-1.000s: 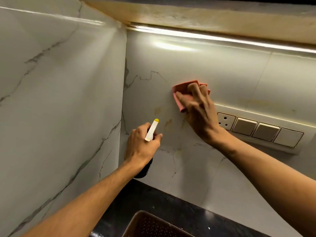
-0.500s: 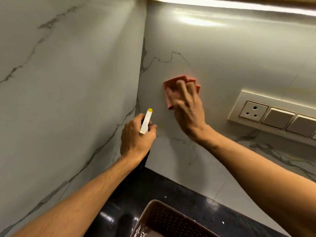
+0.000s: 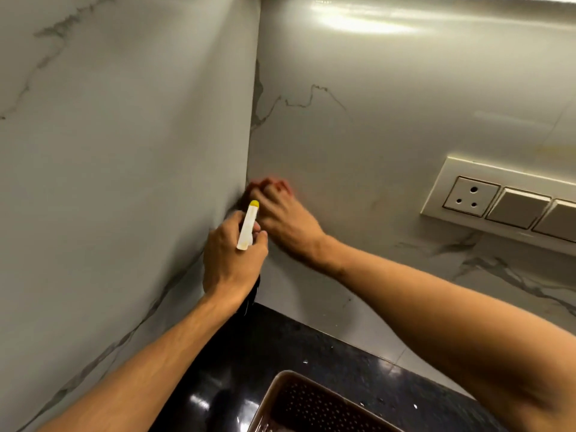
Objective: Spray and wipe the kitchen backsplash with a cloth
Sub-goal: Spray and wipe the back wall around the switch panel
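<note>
Left hand (image 3: pixel 232 257) wrapped round spray bottle (image 3: pixel 247 226), nozzle toward 12 o'clock, right hand (image 3: pixel 286 222) blurred, fingers bent over red cloth (image 3: pixel 268 183), pressing it on backsplash (image 3: pixel 374 135) by the corner, switch plate (image 3: pixel 498 198) at 3 o'clock, basket (image 3: pixel 280 388) on dark surface (image 3: pixel 311 347) at 6 o'clock

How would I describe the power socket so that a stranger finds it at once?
On the right-hand marble wall a cream switch plate is mounted. The socket is its leftmost square. It alone has three round holes; the squares beside it are plain switches.
</note>
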